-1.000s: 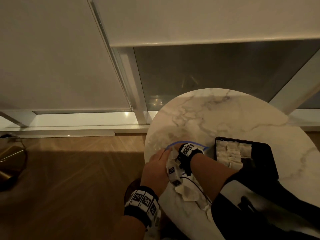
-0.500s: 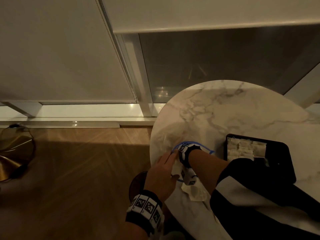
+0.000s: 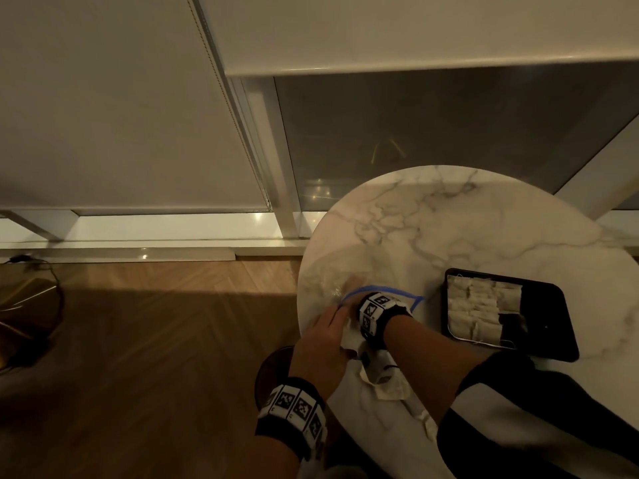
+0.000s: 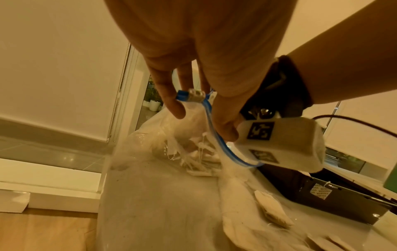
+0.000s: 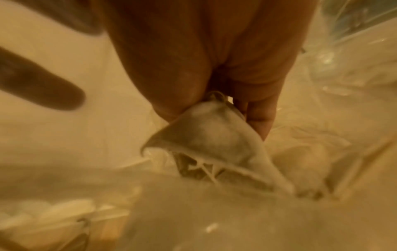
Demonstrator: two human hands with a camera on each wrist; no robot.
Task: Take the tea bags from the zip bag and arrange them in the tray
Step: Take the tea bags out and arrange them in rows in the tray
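A clear zip bag (image 3: pixel 349 288) with a blue zip edge (image 4: pixel 211 129) lies on the marble table (image 3: pixel 449 219), left of the black tray (image 3: pixel 553 326). My left hand (image 4: pixel 199 118) pinches the bag's zip edge near the slider and holds the mouth up. Reaching inside the bag, my right hand (image 5: pixel 214 122) pinches a tea bag (image 5: pixel 210 141) between thumb and fingers; more tea bags lie blurred under it. In the head view only its banded wrist (image 3: pixel 375 312) shows at the bag's mouth. Several tea bags (image 3: pixel 480 305) lie in rows in the tray's left half.
Loose tea bags (image 3: pixel 389 390) lie on the table under my right forearm, near the front edge. The table's left edge is close to my left hand (image 3: pixel 323 340), with wooden floor (image 3: pixel 155 340) below. A window wall (image 3: pixel 380 133) stands behind the table.
The head view has shifted a little. Both hands stay at the bag's mouth, the right one still inside it.
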